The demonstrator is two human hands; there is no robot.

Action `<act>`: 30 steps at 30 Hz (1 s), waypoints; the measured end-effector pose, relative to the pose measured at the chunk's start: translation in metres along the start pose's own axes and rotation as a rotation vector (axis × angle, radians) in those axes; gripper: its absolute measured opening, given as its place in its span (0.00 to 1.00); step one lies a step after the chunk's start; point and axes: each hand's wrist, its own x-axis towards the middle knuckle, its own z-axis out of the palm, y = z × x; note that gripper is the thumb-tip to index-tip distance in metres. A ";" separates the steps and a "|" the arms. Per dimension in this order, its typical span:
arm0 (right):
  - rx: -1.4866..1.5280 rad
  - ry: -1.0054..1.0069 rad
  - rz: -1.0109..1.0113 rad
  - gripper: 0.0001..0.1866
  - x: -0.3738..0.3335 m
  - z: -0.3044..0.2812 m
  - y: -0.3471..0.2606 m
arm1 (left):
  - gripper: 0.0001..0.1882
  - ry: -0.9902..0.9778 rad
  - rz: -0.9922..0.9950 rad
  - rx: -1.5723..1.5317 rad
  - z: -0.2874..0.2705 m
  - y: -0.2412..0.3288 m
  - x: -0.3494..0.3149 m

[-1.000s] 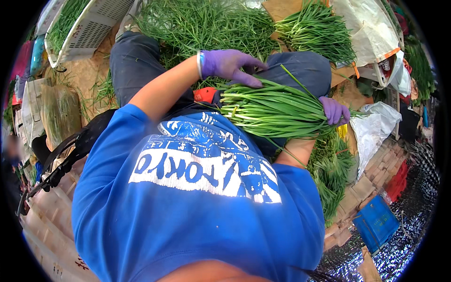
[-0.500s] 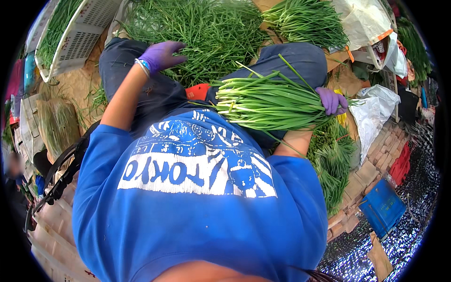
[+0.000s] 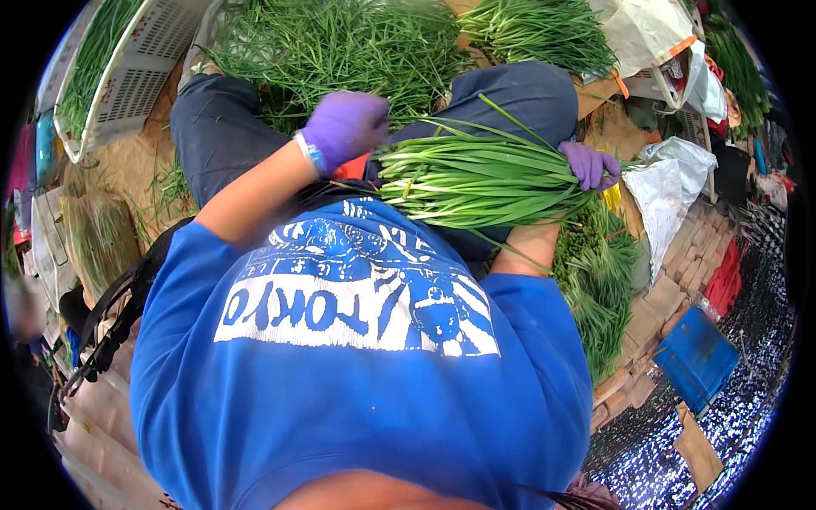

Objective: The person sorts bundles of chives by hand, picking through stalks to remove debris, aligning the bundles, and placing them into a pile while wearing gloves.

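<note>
A thick bunch of garlic chives (image 3: 484,178) lies across my lap, pale stem ends toward the left and leaf tips toward the right. In a purple glove, my right hand (image 3: 589,167) is closed around the leafy end. My left hand (image 3: 344,127), gloved in purple too, is just beyond the pale ends at the bunch's left. Its fingers are curled in, and what they may hold is hidden. Under that hand, part of a red thing (image 3: 350,167) shows between my legs.
Loose green leaves (image 3: 331,51) are heaped in front of my legs. Another chive bunch (image 3: 540,38) lies beyond my right knee, and more greens (image 3: 599,289) are by my right elbow. A white plastic crate (image 3: 140,68) holds greens at the far left. At right are a white bag (image 3: 671,187) and a blue container (image 3: 697,357).
My left hand has come right and nearer, from over the loose leaves to the bunch's pale ends, and its fingers have curled in. My right hand keeps its grip on the garlic chives.
</note>
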 end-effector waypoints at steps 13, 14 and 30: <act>0.043 -0.003 -0.010 0.14 0.000 -0.002 0.004 | 0.18 -0.081 0.271 -0.731 -0.015 0.036 0.014; 0.047 0.013 -0.009 0.13 0.001 0.000 0.006 | 0.16 -0.095 0.299 -0.639 -0.015 0.045 0.018; 0.064 0.029 -0.025 0.12 -0.009 -0.012 0.002 | 0.18 -0.219 -0.315 0.543 -0.019 -0.077 -0.052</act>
